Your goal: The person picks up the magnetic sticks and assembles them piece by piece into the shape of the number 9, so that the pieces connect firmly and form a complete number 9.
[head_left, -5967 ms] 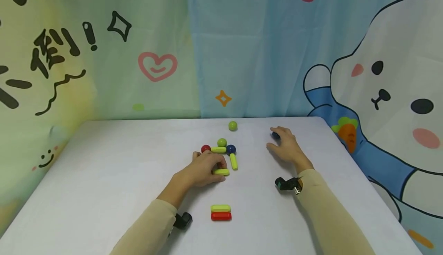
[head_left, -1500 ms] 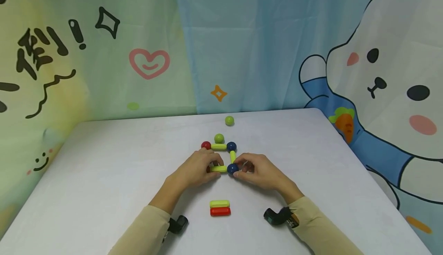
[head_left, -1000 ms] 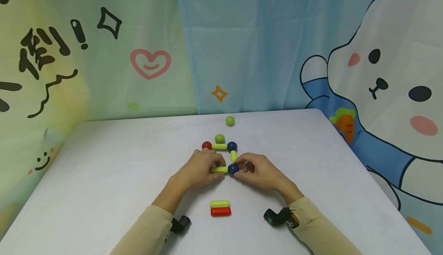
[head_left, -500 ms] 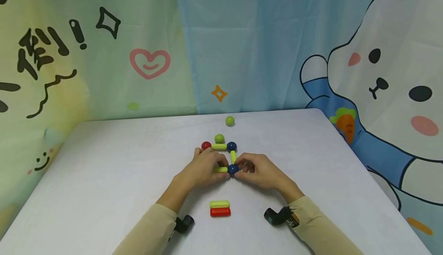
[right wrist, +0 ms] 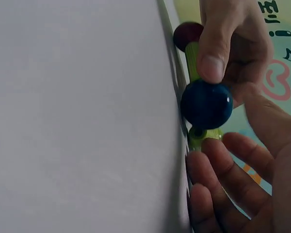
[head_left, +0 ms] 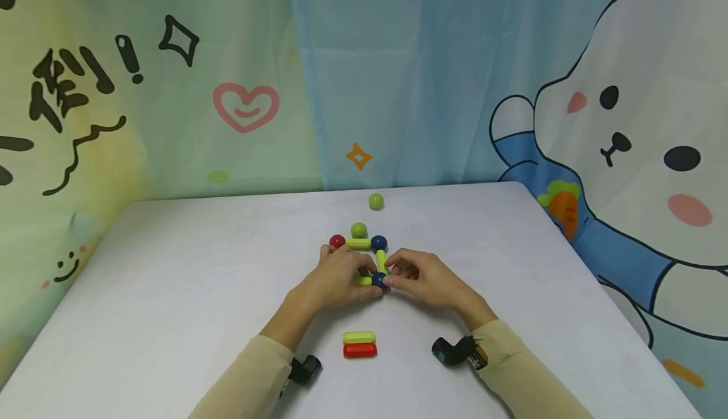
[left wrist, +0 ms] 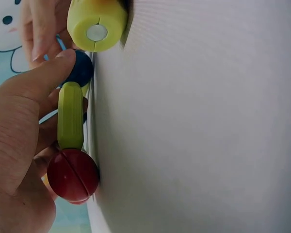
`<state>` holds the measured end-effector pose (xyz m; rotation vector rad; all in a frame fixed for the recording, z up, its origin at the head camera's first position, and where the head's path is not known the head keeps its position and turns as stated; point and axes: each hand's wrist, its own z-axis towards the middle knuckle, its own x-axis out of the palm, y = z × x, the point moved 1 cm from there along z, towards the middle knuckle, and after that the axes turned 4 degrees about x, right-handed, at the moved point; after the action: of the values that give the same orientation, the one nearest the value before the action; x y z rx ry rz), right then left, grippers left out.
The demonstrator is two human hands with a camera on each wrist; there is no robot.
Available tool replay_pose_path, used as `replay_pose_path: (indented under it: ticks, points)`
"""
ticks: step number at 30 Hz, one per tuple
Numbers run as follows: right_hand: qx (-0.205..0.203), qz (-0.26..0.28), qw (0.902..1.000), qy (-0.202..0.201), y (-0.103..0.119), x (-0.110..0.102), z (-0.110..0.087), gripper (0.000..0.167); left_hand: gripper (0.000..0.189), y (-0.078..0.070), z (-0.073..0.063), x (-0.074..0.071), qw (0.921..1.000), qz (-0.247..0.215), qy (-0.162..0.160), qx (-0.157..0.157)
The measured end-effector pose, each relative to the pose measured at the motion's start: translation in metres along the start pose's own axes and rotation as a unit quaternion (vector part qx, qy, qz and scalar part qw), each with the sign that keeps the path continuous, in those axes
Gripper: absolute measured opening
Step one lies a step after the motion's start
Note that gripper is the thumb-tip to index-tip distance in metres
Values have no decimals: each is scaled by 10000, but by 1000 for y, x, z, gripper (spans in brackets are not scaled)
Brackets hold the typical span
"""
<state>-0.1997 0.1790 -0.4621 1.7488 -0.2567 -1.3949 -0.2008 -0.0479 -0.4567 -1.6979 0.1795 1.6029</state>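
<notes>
My left hand (head_left: 339,277) holds a joined row at the front of a ball-and-rod figure, with its thumb pressing the near blue ball (right wrist: 206,104). The row's yellow-green rod (left wrist: 71,115) runs to a red ball (left wrist: 73,175) close to my palm, which the head view hides. My right hand (head_left: 426,277) is at the ball's right side. In the right wrist view its thumb stands apart from its bent fingers, which lie near a second yellow-green rod (head_left: 381,261). That rod leads back to another blue ball (head_left: 378,242).
Another yellow-green rod (head_left: 358,243) joins the far blue ball to a red ball (head_left: 337,241). Behind lie a green ball (head_left: 359,230) and, farther back, another green ball (head_left: 376,201). Nearer me on the white table (head_left: 188,318) are a loose yellow-green rod (head_left: 359,337) and a red rod (head_left: 359,350).
Six seconds ago my right hand was at the far right with a dark blue ball; that ball now sits at the front rod's end. Lately my left hand slid right to it and my right fingers loosened.
</notes>
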Motion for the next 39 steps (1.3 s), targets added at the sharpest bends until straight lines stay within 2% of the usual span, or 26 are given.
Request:
replay_pose_path:
  ticks: [4,10,22,29,33,39]
  points:
    - [262,216,9994,-39,0,-1,5,22,29,1,-1,0,10000,-9,33,10]
    - [382,321,9987,-145,-2,1,12,25,28,0,-1,1,10000,-12,7,76]
    - [777,-202,9936,-793,3,5,23,19,29,-1,-2,0,9999,-63,-3,101]
    - [1205,-552,9845,-1150,8,7,34,24,30,-2,-3,-2,9999,-79,33,76]
    - [1411,-646,9818,-1099,12,7,38,30,32,-2,-4,-3,9999,-110,75,26]
    - [1717,-602,9781,-1009,14,7,43,29,31,-1,-4,-2,9999,-141,76,31]
